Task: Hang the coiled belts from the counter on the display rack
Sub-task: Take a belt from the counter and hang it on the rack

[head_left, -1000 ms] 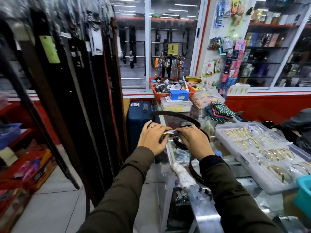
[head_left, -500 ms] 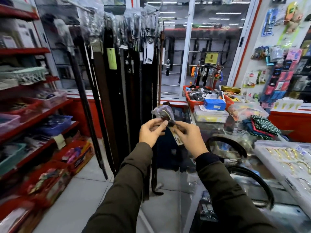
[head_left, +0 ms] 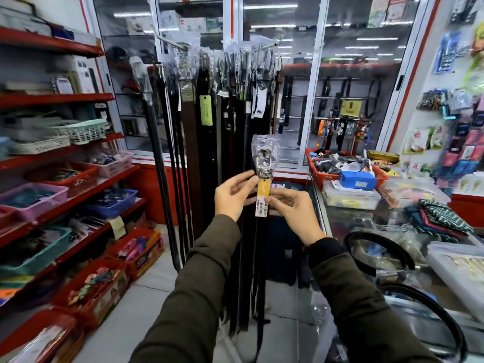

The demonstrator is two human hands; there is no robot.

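I hold a black belt upright in front of me by its plastic-wrapped buckle (head_left: 265,155), with an orange price tag (head_left: 262,199) hanging below it. My left hand (head_left: 234,195) pinches the belt just under the buckle. My right hand (head_left: 294,213) grips it at the tag from the right. The strap hangs down between my sleeves toward the floor. The display rack (head_left: 225,82) full of hanging dark belts stands right behind the buckle. Two more black belts (head_left: 377,251) lie in loose coils on the glass counter (head_left: 340,221) at the right.
Red shelves (head_left: 55,98) with baskets line the left side. On the counter are a red tray of goods (head_left: 318,171), a blue box (head_left: 356,179), folded cloths (head_left: 440,218) and a clear case (head_left: 455,265). A tiled floor strip (head_left: 154,286) runs between shelves and rack.
I have lifted the belt off the counter and turned left toward the rack. The buckle has risen higher and the strap now hangs straight down.
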